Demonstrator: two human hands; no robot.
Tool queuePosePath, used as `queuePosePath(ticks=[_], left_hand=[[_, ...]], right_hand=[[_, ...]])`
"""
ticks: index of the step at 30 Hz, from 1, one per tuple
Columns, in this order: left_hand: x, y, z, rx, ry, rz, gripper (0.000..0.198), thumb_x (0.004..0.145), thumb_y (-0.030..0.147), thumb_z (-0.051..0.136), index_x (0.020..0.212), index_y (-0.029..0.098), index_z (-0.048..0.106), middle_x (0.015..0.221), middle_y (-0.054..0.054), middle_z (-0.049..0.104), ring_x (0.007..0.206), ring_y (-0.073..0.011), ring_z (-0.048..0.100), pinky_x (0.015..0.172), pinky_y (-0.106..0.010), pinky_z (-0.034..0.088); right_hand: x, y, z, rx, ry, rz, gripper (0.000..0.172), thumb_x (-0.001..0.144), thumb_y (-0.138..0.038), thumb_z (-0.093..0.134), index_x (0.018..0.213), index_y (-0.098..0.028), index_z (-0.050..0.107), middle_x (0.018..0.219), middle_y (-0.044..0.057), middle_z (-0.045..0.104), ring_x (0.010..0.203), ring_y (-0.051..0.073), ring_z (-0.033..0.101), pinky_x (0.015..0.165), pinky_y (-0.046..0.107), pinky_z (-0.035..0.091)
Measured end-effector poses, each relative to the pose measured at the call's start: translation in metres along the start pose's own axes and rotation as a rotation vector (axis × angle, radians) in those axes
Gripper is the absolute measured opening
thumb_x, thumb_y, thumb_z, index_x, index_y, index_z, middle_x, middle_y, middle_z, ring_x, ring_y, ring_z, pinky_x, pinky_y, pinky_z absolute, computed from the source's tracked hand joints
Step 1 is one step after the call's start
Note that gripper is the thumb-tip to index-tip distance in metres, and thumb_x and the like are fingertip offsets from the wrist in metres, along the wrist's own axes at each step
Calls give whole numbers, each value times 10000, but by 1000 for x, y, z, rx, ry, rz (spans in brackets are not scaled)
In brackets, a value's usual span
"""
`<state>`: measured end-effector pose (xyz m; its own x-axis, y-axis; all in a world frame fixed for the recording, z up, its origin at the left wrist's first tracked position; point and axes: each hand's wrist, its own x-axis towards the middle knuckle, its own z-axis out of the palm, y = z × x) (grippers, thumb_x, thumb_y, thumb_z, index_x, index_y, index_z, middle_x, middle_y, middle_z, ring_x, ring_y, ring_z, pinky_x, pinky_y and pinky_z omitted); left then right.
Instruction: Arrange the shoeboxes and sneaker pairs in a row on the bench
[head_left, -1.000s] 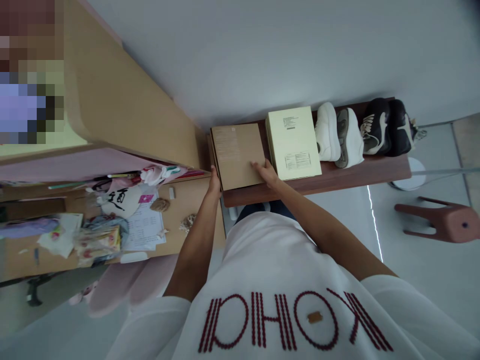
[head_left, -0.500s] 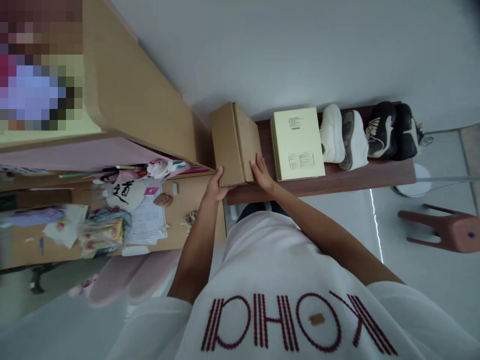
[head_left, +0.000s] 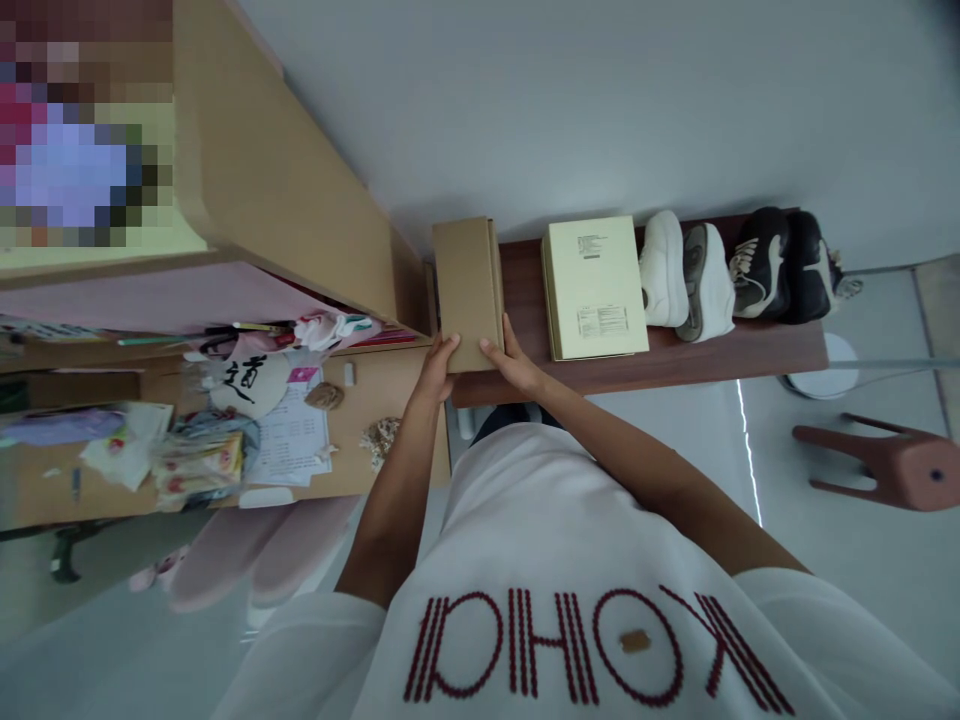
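Observation:
A plain brown cardboard box (head_left: 466,285) stands at the left end of the dark wooden shelf (head_left: 523,300), close to the wall. My left hand (head_left: 436,368) grips its near left corner, thumb on the top face. On the near right corner is my right hand (head_left: 513,358), with its thumb on top and fingers along the right side. To the right of the brown box, across a strip of bare wood, sits a pale yellow box (head_left: 596,288) with printed labels.
White shoes (head_left: 664,270) and black shoes (head_left: 763,265) line the shelf's right part. A tall wooden panel (head_left: 322,170) borders the left side, above a cluttered desk (head_left: 405,390). A brown stool (head_left: 892,462) stands on the floor at right.
The brown box has gone from tilted, with its right side showing, to sitting level and straight. My right hand has shifted slightly left with it. The yellow box and shoes stay in place.

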<state>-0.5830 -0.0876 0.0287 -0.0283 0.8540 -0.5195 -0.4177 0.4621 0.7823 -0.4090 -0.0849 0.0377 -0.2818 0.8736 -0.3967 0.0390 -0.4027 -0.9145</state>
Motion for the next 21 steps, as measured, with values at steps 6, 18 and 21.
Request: queuePosePath(ticks=[6,18,21], left_hand=[[-3,-4,2,-52,35,-17,644,842,412,831,1431,219,655,1310,-98,788,1349,-311,681,1161,-435,533],[12,-10,6,-144,28,-108,681,968,669,620,1458,197,648,1395,-139,748,1356,-346,671,1141,-498,542],[22,-22,-3,-125,50,-130,681,969,724,571,1445,241,648,1467,-130,707,1390,-343,647,1117,-529,546]], right_hand=[[-2,0,3,-34,45,37,1059,891,-835,653,1735,-312,283,1685,34,504,1678,257,253,1377,534,198],[7,8,-8,-24,72,19,1150,887,-862,609,1761,-262,160,1771,68,362,1681,264,237,1388,498,136],[2,8,-18,-41,61,-22,1139,909,-861,572,1764,-258,122,1796,74,304,1686,250,222,1385,489,138]])
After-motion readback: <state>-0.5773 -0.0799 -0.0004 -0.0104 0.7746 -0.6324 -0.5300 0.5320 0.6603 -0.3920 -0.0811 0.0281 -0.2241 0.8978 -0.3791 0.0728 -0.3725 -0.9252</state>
